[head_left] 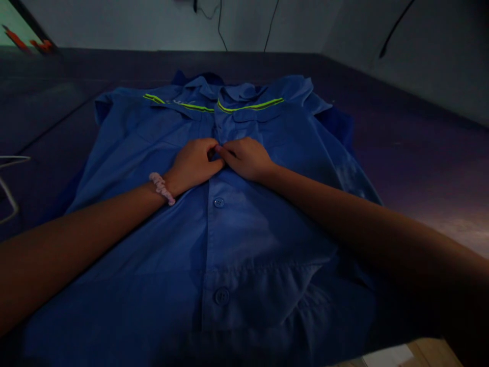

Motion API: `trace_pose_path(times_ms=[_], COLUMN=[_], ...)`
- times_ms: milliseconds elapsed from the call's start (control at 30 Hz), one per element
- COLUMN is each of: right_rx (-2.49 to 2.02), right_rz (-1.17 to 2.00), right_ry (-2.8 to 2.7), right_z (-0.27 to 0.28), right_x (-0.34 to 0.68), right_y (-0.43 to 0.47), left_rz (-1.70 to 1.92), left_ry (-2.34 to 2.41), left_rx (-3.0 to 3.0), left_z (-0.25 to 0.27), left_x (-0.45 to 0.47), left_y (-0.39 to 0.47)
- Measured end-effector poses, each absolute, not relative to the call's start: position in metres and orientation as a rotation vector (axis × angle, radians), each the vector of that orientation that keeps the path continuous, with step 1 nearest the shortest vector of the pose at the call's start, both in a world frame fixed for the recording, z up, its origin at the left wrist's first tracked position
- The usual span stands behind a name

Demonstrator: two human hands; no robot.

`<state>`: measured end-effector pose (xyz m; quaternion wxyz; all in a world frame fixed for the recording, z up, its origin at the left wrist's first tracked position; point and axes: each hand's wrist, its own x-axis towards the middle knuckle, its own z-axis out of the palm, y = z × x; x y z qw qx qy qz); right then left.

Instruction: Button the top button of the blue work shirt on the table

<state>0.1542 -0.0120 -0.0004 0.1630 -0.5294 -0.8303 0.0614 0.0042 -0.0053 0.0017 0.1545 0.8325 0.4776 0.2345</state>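
Note:
A blue work shirt point(244, 239) with yellow-green reflective stripes point(250, 106) across the chest lies face up, collar away from me, on a dark surface. My left hand point(194, 164) and my right hand point(246, 158) meet at the shirt's front placket, fingers pinched together on the fabric about mid-chest. A pink scrunchie point(162, 187) circles my left wrist. Below my hands, two buttons point(219, 203) show fastened on the placket. What lies under my fingertips is hidden.
The dark table point(412, 153) stretches to a pale wall with hanging cables point(220, 23). A white wire hanger point(9, 183) lies at the left edge. More blue cloth point(340, 125) peeks out beneath the shirt at the right.

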Motion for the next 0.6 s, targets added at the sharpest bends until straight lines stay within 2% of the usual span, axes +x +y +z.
trace_pose_path(times_ms=[600], right_rx=[-1.556], right_rz=[0.115], right_ry=[-2.449], right_z=[0.0016], right_x=[0.1535], right_y=[-0.0133], left_rz=[0.662], left_ry=[1.397], left_rx=[2.379], left_z=[-0.0022], left_x=[0.0044], left_y=[-0.0074])
